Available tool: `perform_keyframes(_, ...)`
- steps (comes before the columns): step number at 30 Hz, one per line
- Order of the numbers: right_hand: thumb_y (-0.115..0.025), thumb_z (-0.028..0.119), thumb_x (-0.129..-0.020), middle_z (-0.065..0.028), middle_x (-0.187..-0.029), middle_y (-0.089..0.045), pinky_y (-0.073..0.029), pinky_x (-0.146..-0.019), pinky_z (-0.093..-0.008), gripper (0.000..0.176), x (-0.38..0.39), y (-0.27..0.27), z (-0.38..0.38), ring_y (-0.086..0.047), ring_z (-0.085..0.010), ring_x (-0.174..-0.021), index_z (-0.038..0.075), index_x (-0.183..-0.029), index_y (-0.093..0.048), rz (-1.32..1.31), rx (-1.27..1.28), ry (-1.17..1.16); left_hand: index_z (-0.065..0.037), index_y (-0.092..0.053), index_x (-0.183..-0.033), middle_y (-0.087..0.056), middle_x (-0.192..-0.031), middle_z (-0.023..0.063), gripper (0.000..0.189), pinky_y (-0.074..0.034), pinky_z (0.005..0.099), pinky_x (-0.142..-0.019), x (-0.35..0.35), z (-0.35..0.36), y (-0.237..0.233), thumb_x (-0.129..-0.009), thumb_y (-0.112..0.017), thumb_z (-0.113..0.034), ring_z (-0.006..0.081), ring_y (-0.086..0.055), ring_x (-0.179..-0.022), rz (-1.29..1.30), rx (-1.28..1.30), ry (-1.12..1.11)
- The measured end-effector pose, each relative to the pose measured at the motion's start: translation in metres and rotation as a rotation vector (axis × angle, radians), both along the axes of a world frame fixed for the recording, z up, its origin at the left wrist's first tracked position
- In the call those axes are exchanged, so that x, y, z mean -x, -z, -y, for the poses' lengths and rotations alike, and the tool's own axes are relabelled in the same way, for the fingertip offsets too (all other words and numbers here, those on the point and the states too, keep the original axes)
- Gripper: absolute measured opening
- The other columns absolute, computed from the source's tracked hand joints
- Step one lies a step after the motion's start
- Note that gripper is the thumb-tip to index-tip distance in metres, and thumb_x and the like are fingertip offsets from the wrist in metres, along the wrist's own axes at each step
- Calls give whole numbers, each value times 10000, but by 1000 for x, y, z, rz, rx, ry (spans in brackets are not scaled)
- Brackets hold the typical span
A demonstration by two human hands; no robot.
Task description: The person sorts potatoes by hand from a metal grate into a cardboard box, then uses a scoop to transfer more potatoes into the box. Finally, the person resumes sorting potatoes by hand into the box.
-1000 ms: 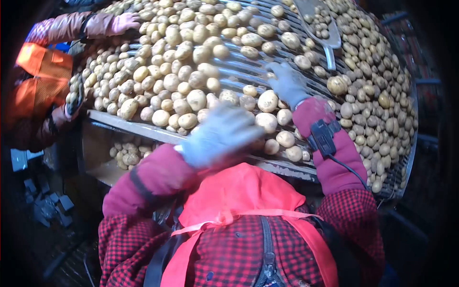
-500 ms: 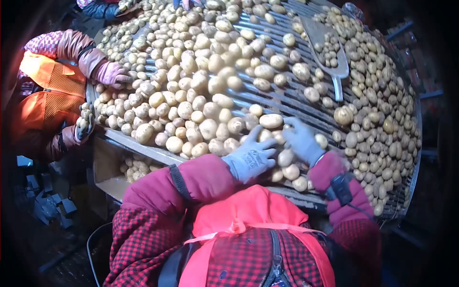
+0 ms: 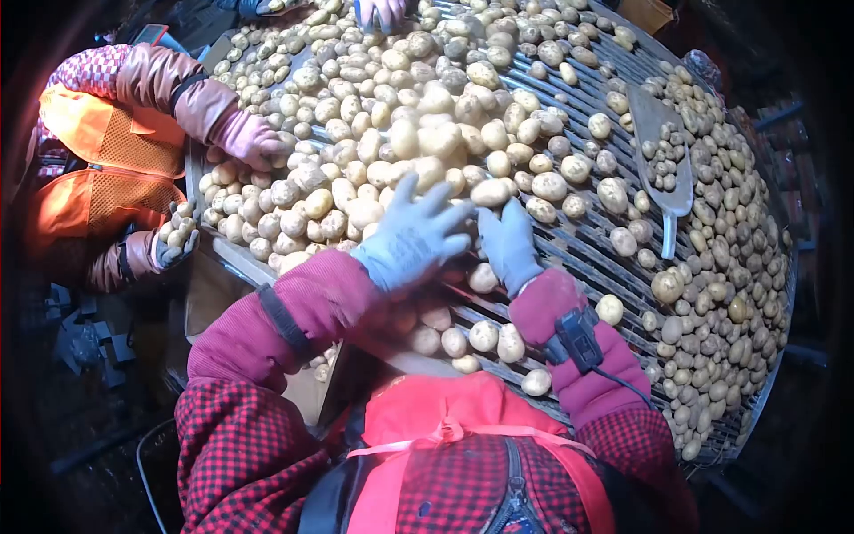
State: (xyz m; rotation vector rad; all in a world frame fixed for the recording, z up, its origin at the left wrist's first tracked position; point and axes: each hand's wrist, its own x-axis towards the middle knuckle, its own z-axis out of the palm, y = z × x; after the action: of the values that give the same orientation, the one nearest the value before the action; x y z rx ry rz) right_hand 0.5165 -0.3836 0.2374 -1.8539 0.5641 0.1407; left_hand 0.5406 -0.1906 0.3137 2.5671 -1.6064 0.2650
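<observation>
My left hand (image 3: 416, 233), in a pale blue-grey glove, is open with its fingers spread over the near side of a large potato heap (image 3: 356, 142). Just right of it, my right hand (image 3: 510, 245) reaches over the slatted metal grate (image 3: 569, 245), fingers stretched forward beside an oval potato (image 3: 490, 192). No potato shows within its grasp, though its palm side is hidden. A single potato (image 3: 483, 279) lies close under the right wrist. Several more potatoes (image 3: 482, 336) rest on the slats between my forearms and the near edge.
A metal scoop (image 3: 678, 200) holding small potatoes lies at the right, beside a bank of smaller potatoes (image 3: 712, 311). On the left, a co-worker in an orange vest (image 3: 116, 169) has one gloved hand (image 3: 249, 138) on the heap. Another person's gloved hand (image 3: 381, 12) is at the far edge.
Both hands have moved farther over the heap, away from the near edge, and the left fingers have spread. The slats near me show more, and the whole view has shifted.
</observation>
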Motion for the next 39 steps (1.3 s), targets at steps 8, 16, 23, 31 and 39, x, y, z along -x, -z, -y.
perform_keyframes(8,-629,166,-948,-90,-780,-602,-447,-475,-329,201,-99,20,-20,-563,-185,-568,11,-1038,-539,234,229,-218,-312,-644,-1186,-541,-1386,84,441,-377,617,-985,-68,-18,15,-753,-724,-327,327,-457,-1340,135,34,-284)
perform_keyframes(16,-609,204,-1010,-81,-921,-651,-447,-475,-239,463,-22,-59,25,-570,-94,-625,17,-1420,-503,79,-521,-52,-262,-689,-1138,-583,-1356,86,293,-389,527,-1015,-125,-20,4,-853,-709,-323,314,-500,-1281,-12,-92,-512)
perform_keyframes(23,-632,332,-1022,-89,-979,-661,-482,-556,-206,573,29,-49,38,-603,-84,-684,-31,-1432,-464,101,-704,31,-134,-575,-1373,-624,-1301,187,523,-441,535,-1009,-219,34,22,-972,-566,-469,408,-587,-1201,-328,22,-457)
perform_keyframes(31,-622,280,-1006,-77,-977,-665,-490,-586,-212,530,33,-32,27,-601,-88,-715,-20,-1420,-487,1,-766,36,-118,-670,-1064,-685,-1097,123,350,-473,497,-877,-160,-20,1,-891,-630,-420,366,-615,-1058,-306,-34,-179)
perform_keyframes(39,-621,298,-1014,-69,-972,-658,-493,-592,-211,547,33,-28,30,-604,-89,-718,-30,-1427,-476,2,-829,33,-189,-741,-1081,-693,-1149,46,233,-478,429,-920,-226,16,8,-871,-681,-270,269,-615,-1115,27,-291,-374)
